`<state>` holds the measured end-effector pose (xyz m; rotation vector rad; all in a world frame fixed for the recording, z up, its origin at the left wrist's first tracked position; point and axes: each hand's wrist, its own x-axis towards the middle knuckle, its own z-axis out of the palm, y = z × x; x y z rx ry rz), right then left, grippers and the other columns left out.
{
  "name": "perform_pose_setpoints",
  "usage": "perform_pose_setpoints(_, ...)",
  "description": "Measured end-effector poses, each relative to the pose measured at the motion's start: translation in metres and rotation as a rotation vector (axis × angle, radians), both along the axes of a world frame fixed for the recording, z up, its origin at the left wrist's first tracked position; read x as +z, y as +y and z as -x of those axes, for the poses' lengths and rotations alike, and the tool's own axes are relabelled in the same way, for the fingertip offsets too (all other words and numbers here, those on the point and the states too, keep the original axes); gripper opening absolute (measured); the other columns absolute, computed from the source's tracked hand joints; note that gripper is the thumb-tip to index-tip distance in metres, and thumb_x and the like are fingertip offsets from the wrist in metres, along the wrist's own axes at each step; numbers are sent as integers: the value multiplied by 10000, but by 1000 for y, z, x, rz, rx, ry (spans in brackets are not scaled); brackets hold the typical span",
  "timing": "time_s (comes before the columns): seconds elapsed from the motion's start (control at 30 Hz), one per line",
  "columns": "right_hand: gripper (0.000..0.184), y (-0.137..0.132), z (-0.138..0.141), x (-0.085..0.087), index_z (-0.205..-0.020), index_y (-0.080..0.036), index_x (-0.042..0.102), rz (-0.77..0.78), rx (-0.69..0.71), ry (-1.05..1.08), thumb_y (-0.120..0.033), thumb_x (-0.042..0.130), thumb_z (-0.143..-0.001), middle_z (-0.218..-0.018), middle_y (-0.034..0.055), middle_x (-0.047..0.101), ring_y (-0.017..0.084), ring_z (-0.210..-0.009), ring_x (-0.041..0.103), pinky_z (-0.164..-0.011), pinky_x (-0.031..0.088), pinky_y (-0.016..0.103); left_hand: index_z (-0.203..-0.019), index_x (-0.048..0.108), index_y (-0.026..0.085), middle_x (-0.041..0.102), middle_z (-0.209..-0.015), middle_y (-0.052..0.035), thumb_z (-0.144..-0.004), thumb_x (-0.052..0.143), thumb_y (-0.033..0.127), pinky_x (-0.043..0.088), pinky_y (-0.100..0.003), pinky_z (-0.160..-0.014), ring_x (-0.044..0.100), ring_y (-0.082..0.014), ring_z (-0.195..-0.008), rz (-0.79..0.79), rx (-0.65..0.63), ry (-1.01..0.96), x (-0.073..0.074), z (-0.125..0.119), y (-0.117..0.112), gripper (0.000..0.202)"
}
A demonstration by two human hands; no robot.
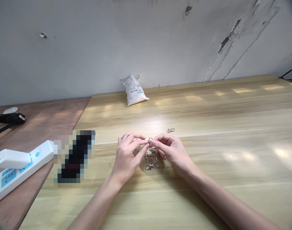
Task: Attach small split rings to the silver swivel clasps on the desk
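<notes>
My left hand [128, 156] and my right hand [174, 151] meet over the table, thumbs and forefingers pinched together around a small metal ring [150, 139]. Only its upper loop shows; fingertips cover the rest, so whether a clasp hangs on it I cannot tell. Just beneath the hands lies a loose pile of silver swivel clasps [150, 166]. Several thin metal rings [139, 149] are partly hidden behind the left fingers. Beyond the right hand, a clasp with a ring [170, 130] rests apart from the pile.
A white printed plastic packet [135, 91] stands near the wall. On the left are a blurred-out dark object [75, 156], a white power strip [42, 153] with a plugged-in adapter [12, 158], and a black plug with cable [11, 118] on a lower brown surface.
</notes>
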<state>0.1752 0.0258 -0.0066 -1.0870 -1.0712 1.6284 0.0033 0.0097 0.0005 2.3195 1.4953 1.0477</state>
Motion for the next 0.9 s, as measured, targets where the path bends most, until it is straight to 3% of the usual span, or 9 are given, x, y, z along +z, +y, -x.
perform_pose_setpoints(0.2,349,2,-3,-4,-754,-163,605,-24,4,-27,-468,768,-710,-672,-13,610,44,-436,363,-418,281,219,-844,704,258,674,-969,-7,-867,669,260,399,-400,-898,592,-193,-942,-35,14,-71,2,4,4,43)
perform_pose_setpoints(0.33,313,1,-6,-4,-942,-191,629,-115,81,3,-439,728,-777,-799,-20,592,44,-472,409,-436,315,217,-799,701,256,659,-989,-10,-849,692,274,422,-397,-909,591,-198,-984,67,-22,-180,2,4,2,54)
perform_pose_setpoints(0.5,285,0,-10,4,-842,-158,690,-151,217,0,-442,660,-848,-606,-31,525,66,-488,381,-460,306,229,-804,717,262,644,-1015,-21,-842,700,289,449,-399,-917,600,-202,-996,162,-41,-260,4,2,-1,49)
perform_pose_setpoints(0.63,259,2,-10,2,-780,-157,666,-116,158,16,-412,705,-801,-685,3,625,66,-481,429,-465,349,236,-808,717,258,634,-1042,-32,-846,693,286,458,-392,-917,596,-205,-1020,178,-74,-250,5,3,-1,53)
perform_pose_setpoints(0.77,241,1,-8,-1,-764,-160,626,-48,119,27,-389,702,-777,-643,2,631,77,-454,448,-460,392,244,-828,703,255,631,-1061,-32,-854,682,263,452,-377,-907,589,-201,-1035,139,-134,-189,4,3,0,34)
perform_pose_setpoints(0.9,174,-2,-5,0,-732,-168,594,-148,110,-96,-315,676,-777,-648,-13,594,88,-526,478,-489,391,227,-810,680,244,644,-1051,-24,-837,676,192,406,-392,-899,571,-209,-1015,6,-124,-37,3,4,0,59)
